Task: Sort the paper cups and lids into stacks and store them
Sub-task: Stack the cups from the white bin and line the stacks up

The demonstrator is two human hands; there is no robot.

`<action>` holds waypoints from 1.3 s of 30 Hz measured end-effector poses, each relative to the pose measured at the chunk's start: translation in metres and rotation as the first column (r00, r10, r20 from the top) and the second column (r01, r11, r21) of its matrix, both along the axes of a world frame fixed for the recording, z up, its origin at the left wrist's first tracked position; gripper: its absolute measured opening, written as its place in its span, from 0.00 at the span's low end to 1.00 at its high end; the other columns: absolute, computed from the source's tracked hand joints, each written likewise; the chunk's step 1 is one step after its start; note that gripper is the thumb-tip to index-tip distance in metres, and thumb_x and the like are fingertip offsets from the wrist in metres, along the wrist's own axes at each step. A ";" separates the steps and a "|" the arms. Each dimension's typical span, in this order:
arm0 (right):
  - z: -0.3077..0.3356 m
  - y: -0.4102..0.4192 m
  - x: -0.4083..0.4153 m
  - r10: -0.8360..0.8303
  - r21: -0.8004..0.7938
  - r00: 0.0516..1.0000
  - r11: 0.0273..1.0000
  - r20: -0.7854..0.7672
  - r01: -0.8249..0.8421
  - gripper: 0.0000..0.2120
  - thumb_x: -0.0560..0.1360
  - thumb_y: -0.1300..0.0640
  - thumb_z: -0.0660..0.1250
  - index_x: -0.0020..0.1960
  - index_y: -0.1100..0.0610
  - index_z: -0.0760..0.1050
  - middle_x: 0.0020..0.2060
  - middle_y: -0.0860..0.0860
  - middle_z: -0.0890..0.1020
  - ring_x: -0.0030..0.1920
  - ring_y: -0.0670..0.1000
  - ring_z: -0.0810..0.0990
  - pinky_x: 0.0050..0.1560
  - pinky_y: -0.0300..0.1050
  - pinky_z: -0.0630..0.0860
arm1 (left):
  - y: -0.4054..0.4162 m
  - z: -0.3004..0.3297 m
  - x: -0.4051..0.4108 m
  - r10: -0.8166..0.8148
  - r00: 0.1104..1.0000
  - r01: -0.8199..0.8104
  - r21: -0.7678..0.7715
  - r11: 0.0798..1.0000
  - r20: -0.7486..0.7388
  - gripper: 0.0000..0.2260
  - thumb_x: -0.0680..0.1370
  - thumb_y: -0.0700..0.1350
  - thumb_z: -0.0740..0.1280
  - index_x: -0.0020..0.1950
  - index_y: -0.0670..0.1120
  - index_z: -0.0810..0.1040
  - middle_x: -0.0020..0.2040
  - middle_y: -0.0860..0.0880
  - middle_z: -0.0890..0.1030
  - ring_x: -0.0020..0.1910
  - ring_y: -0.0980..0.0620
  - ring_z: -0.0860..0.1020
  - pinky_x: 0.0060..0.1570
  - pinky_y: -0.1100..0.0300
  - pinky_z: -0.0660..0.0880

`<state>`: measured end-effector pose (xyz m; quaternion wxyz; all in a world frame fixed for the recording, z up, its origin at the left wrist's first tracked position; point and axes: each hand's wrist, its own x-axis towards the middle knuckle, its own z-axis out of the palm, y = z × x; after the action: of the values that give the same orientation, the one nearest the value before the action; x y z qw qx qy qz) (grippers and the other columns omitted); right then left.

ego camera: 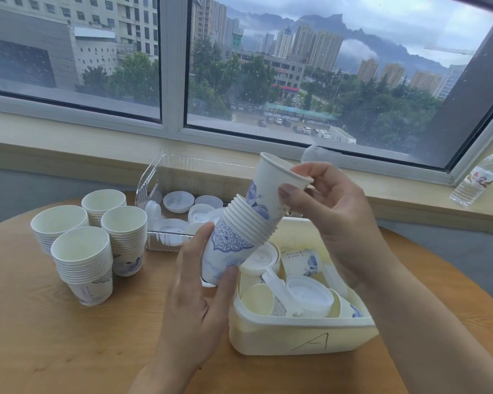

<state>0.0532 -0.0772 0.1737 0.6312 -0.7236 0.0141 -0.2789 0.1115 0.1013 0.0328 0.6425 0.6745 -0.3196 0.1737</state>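
My left hand (pixel 195 294) grips the base of a tilted stack of white paper cups with blue prints (pixel 234 240) above the table. My right hand (pixel 333 206) pinches the rim of a single cup (pixel 271 186) that sits partway inside the top of that stack. Several finished cup stacks (pixel 97 237) stand upright at the left. A white bin marked "A" (pixel 305 339) below my hands holds loose cups and white lids (pixel 310 294). A clear plastic bin (pixel 151 189) behind it holds several loose lids (pixel 178 201).
The round wooden table (pixel 54 336) carries everything. A window sill runs along the back, with a water bottle (pixel 478 177) lying on it at the right. A crumpled white thing (pixel 319 155) lies on the sill behind my right hand.
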 end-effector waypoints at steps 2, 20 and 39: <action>-0.002 0.006 0.002 0.028 -0.007 0.999 1.000 -0.019 -0.029 0.20 0.70 0.57 0.79 0.58 0.60 0.78 0.49 0.49 0.86 0.50 0.49 0.85 0.54 0.43 0.81 | 0.000 0.000 0.001 -0.015 1.000 0.015 -0.014 1.000 -0.010 0.26 0.81 0.53 0.64 0.79 0.53 0.65 0.72 0.64 0.73 0.69 0.61 0.74 0.58 0.77 0.68; -0.013 0.022 -0.004 0.043 -0.308 0.950 0.941 -0.308 -0.142 0.28 0.76 0.36 0.69 0.73 0.45 0.77 0.62 0.40 0.84 0.66 0.41 0.80 0.69 0.51 0.77 | 0.004 0.005 0.003 -0.004 1.000 0.005 -0.059 0.998 0.014 0.31 0.79 0.64 0.66 0.79 0.54 0.63 0.70 0.73 0.70 0.69 0.67 0.73 0.62 0.75 0.69; -0.034 -0.063 -0.027 -0.344 -0.790 0.823 0.583 -0.453 -0.191 0.20 0.77 0.40 0.72 0.69 0.37 0.76 0.59 0.31 0.79 0.59 0.32 0.75 0.63 0.38 0.77 | 0.003 -0.002 0.006 -0.017 1.000 0.017 -0.012 1.000 0.013 0.34 0.78 0.63 0.69 0.81 0.64 0.60 0.73 0.68 0.71 0.73 0.58 0.73 0.66 0.70 0.70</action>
<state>0.0265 -0.1401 0.1393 0.1843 -0.9758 0.1038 -0.0562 0.1173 0.1040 0.0305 0.6458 0.6668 -0.3285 0.1745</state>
